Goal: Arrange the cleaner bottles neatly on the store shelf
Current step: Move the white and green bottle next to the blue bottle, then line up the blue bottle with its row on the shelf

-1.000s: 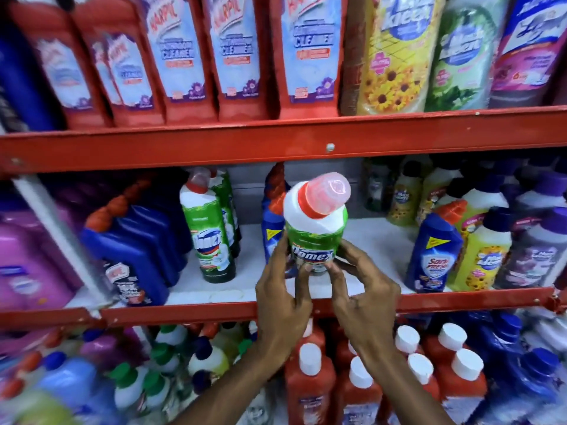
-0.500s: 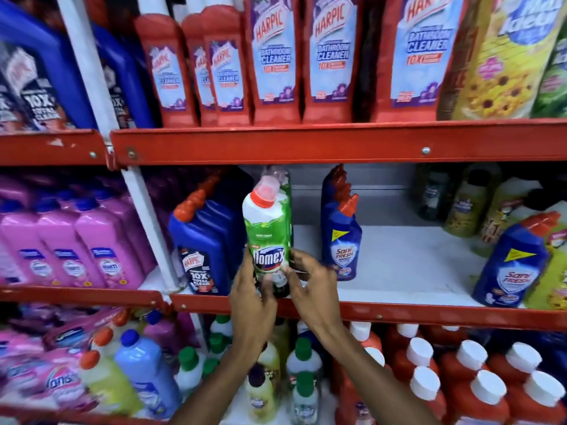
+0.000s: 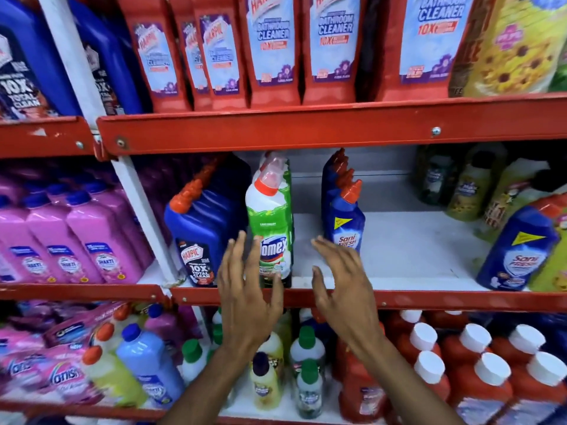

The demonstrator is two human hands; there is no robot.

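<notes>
Red store shelves hold many cleaner bottles. Nearest, the left hand (image 3: 245, 289) and right hand (image 3: 343, 286) float with fingers spread, holding nothing. Just behind, the green Domex bottle (image 3: 270, 228) stands upright at the middle shelf (image 3: 399, 299) edge, beside the blue Harpic bottle (image 3: 196, 234).

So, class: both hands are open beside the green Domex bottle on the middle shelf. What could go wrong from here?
1. The green Domex bottle stands at the shelf's front edge; a nudge from the left hand might tip it off.
2. The right hand hovers close to the Sani Fresh bottle and could knock it over.
</notes>
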